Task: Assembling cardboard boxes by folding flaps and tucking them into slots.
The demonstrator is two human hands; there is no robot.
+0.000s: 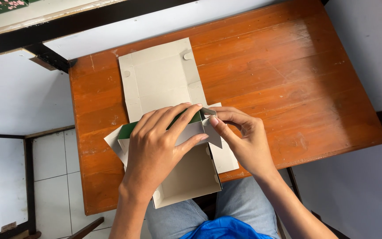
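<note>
- Leftmost, we see white floor tiles (49,159) beside the wooden counter (288,79), whose orange-brown top carries everything else.
- Next, our left hand (155,146) lies palm down across the cardboard box (186,177), its fingers spread flat over a folded wall; its grip is released, pressing on the board rather than clasping it.
- Under that hand, we make out the box's green outer face (127,129) showing at the fold, while the grey-beige inside opens toward us at the counter's near edge.
- Beyond the hand, the box's lid panel (160,79) lies flat on the counter, pointing away from us.
- Then, our right hand (244,141) pinches a small corner flap (208,113) between thumb and forefinger, its grip clenched on that flap just beside the left fingertips.
- Below, we see our jeans (244,199) and a blue cloth (226,230).
</note>
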